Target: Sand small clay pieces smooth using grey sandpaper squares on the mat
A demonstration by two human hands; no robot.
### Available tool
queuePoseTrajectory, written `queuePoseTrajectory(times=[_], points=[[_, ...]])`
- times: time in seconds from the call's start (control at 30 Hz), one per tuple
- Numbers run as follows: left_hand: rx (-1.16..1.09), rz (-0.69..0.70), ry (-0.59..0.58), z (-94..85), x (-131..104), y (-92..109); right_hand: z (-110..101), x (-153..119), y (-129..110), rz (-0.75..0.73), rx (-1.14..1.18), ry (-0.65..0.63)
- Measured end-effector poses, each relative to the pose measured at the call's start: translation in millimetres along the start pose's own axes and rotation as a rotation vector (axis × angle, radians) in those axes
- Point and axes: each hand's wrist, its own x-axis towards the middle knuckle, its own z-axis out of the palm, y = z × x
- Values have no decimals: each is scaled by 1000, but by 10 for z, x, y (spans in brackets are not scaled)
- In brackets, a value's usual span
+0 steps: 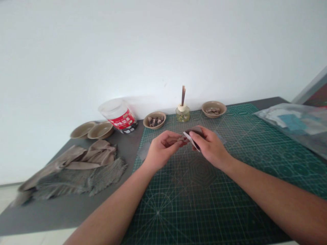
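Note:
Over the green cutting mat, both my hands are close together. My right hand grips a folded sheet, dark on one face and pale on the other, like sandpaper. The fingers of my left hand are closed in a pinch around a small brownish piece, mostly hidden by the fingertips. It is beside the sheet's edge; I cannot tell if they touch. Behind my hands, a tan bowl holds several brown, chunky pieces, and another tan bowl holds several rounder brown pieces.
A reed diffuser stands between the bowls near the wall. To the left are a clear jar with a red label, two more tan bowls, and crumpled grey-brown cloths. At right lies a plastic bag with pale-blue contents.

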Motion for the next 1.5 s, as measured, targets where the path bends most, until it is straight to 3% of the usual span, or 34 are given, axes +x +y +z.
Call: queuePoseTrajectory(times=[0.27, 0.73, 1.5], points=[[64, 4, 95, 23, -2, -12, 52, 7, 62, 45, 121, -82], [485, 76, 191, 39, -45, -55, 180, -8, 93, -38, -23, 94], [548, 172, 247, 96, -109, -18, 217, -57, 30, -70, -51, 173]])
